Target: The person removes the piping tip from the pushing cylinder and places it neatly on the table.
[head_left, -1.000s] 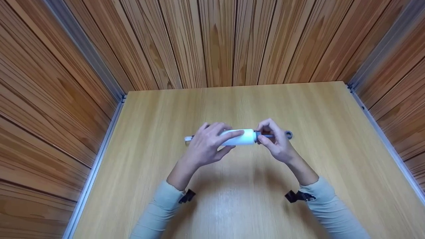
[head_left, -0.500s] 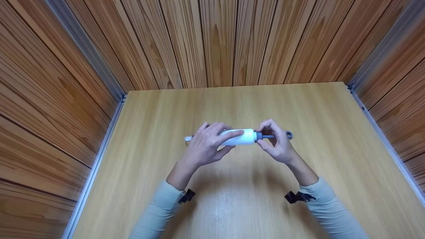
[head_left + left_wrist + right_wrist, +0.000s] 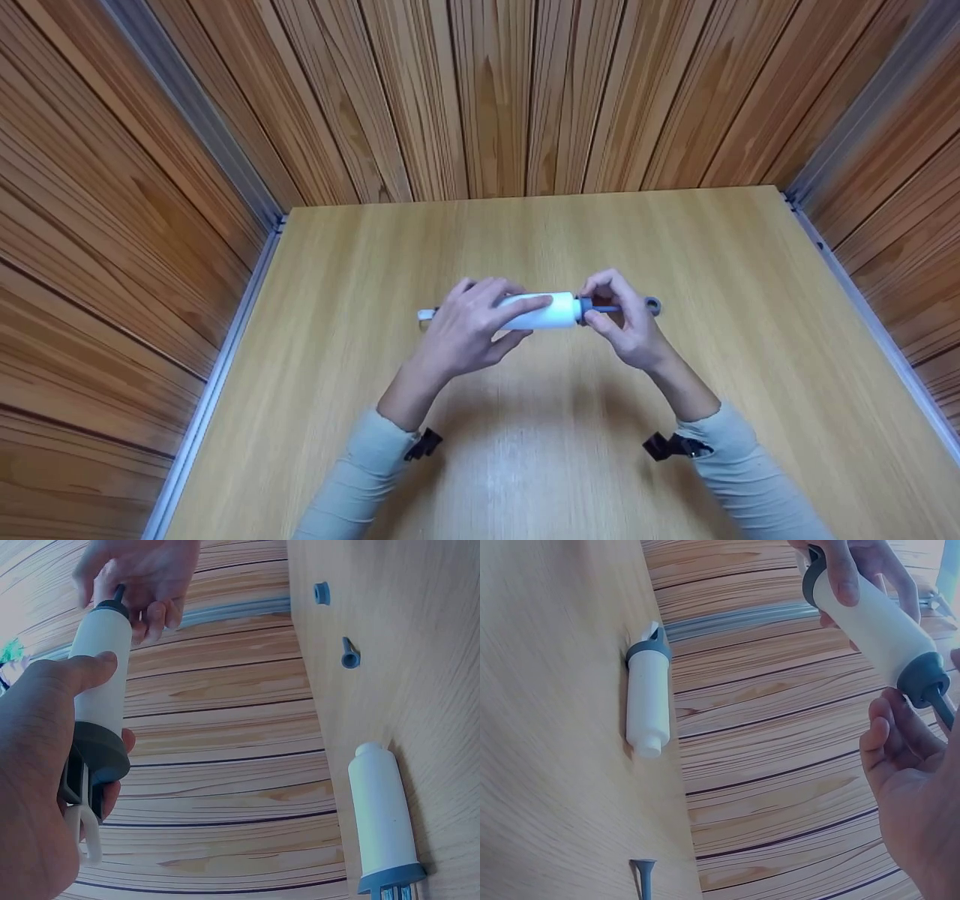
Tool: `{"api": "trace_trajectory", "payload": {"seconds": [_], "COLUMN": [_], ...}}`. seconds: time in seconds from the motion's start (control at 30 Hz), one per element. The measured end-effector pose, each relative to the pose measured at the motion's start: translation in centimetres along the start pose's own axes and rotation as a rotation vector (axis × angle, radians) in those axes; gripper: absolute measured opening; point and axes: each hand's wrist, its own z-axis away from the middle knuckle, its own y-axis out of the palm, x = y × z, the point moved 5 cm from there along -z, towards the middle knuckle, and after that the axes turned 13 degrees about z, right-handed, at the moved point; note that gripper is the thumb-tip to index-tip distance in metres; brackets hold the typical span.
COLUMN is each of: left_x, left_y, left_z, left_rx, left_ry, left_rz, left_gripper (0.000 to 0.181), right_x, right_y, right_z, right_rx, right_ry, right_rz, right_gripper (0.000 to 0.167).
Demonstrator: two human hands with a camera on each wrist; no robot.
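Note:
In the head view my left hand (image 3: 469,326) grips a white bottle (image 3: 551,311), which lies sideways across its fingers. The thumb rests along the bottle's wall in the left wrist view, below which sits a dark grey end piece (image 3: 101,752) with a white hook (image 3: 89,836). My right hand (image 3: 631,326) pinches the grey collar (image 3: 585,309) at the other end. A thin grey nozzle (image 3: 939,706) sticks out of that collar, beside the right palm. The collar sits against the bottle; its threads cannot be seen.
A second white bottle (image 3: 382,814) with a grey-blue cap lies on the wooden table (image 3: 480,240). A small grey ring (image 3: 322,593) and a loose grey nozzle (image 3: 350,656) lie beyond it. Wood-plank walls (image 3: 495,97) stand around the table.
My right thumb and fingers have shifted slightly around the collar, the thumb first lower, then a little higher. My left hand and the bottle have stayed in place.

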Motion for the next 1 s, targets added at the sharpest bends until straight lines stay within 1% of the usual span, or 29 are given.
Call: {"api": "trace_trajectory", "payload": {"seconds": [0.17,0.4,0.57,1.0], "left_x": [-0.05,-0.06,-0.01,0.29], "left_y": [-0.02,-0.01,0.0,0.13], "left_z": [-0.01,-0.06,-0.04,0.16], "left_rx": [-0.006,-0.005,-0.006,0.005], "left_ry": [0.0,-0.007,-0.018,-0.039], "left_rz": [-0.002,0.003,0.009,0.018], "left_gripper": [0.047,0.048,0.048,0.052], "right_x": [0.05,-0.08,0.06,-0.28], "right_y": [0.01,-0.1,-0.14,-0.43], "right_z": [-0.01,0.17,0.22,0.13], "right_rx": [-0.009,-0.014,-0.007,-0.02], "right_ry": [0.008,-0.031,-0.038,-0.083], "right_rz": [-0.004,0.001,-0.005,-0.048], "right_gripper": [0.024,0.032,0.035,0.037]}}
